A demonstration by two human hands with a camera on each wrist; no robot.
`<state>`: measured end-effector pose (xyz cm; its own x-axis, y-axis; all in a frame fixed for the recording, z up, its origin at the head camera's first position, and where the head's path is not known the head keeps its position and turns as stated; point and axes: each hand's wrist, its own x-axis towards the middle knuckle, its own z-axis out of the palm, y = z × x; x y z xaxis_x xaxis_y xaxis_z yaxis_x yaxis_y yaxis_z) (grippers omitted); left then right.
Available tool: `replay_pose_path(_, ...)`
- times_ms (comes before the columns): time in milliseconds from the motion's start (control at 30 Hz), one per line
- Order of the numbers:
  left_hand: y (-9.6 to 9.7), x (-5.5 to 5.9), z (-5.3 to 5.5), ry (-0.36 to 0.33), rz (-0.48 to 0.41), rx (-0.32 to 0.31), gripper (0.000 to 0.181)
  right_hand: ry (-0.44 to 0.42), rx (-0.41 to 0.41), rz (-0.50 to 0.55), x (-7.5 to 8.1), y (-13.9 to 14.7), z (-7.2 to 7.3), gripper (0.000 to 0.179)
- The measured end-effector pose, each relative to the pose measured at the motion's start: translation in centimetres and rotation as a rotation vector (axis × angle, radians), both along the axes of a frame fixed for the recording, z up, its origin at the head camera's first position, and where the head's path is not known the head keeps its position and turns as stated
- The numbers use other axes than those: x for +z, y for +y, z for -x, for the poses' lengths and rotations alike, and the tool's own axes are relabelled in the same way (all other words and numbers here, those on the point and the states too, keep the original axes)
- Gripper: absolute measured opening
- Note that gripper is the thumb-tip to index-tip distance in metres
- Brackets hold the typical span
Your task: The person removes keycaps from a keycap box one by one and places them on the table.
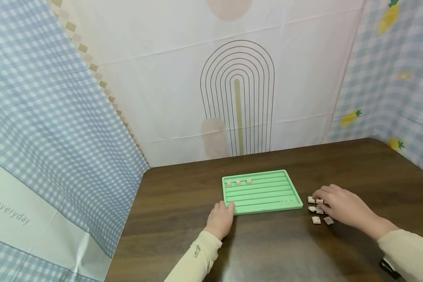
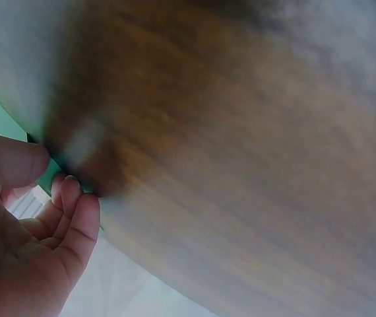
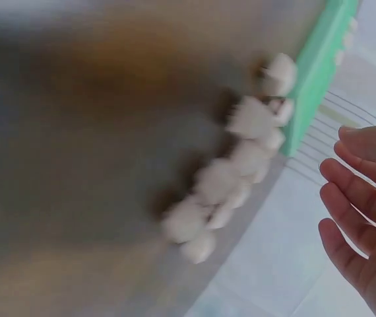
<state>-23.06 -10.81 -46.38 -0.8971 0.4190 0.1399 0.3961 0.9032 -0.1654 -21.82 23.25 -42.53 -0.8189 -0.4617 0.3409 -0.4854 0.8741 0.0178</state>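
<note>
A light-green ridged tray (image 1: 261,196) lies on the brown table, three small whitish square pieces (image 1: 238,182) standing in a row in its far left part. My left hand (image 1: 220,220) pinches the tray's near left corner; in the left wrist view the thumb and fingers (image 2: 76,231) meet at the green edge. To the right of the tray is a cluster of loose whitish pieces (image 1: 315,220), resembling keycaps. Above them hovers my right hand (image 1: 345,203), partly covering some. The right wrist view shows its fingers (image 3: 346,244) loosely bent, holding nothing, apart from the blurred pieces (image 3: 218,181).
The wooden table (image 1: 176,235) has its far edge against a hanging white cloth (image 1: 162,98) with printed arches. Blue checked cloth (image 1: 56,98) hangs at the left and right. A small dark object (image 1: 388,268) lies partly under the right sleeve.
</note>
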Motion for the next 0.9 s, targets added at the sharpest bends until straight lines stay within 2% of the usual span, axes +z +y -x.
replay_pose_path(167, -0.2, 0.1, 0.1, 0.040, 0.000, -0.009, 0.015, -0.191, -0.046, 0.078, 2.1, -3.2, 3.3, 0.013)
replay_pose_path(233, -0.2, 0.2, 0.1, 0.022, -0.007, -0.012, 0.015, -0.243, -0.050, 0.097, 2.6, -4.7, 4.8, 0.013)
replay_pose_path(367, -0.2, 0.4, 0.2, -0.071, -0.024, -0.002, 0.020, -0.289, -0.026, 0.101, 2.7, -7.8, 7.5, 0.017)
replay_pose_path(500, -0.3, 0.6, 0.4, -0.135, -0.033, 0.004, 0.024, -0.313, 0.007, 0.107, 1.6, -10.6, 9.5, 0.021)
replay_pose_path(700, -0.3, 0.8, 0.8, -0.159, -0.056, -0.020, 0.024, -0.383, -0.020, 0.152, -0.9, -13.6, 11.2, 0.029)
replay_pose_path(800, -0.4, 0.8, 0.9, -0.148, -0.057, -0.031, 0.024, -0.385, -0.036, 0.159, -1.7, -14.6, 11.7, 0.029)
replay_pose_path(900, -0.6, 0.7, 0.9, -0.108, -0.023, -0.048, 0.024, -0.367, -0.045, 0.145, -2.2, -15.4, 11.9, 0.024)
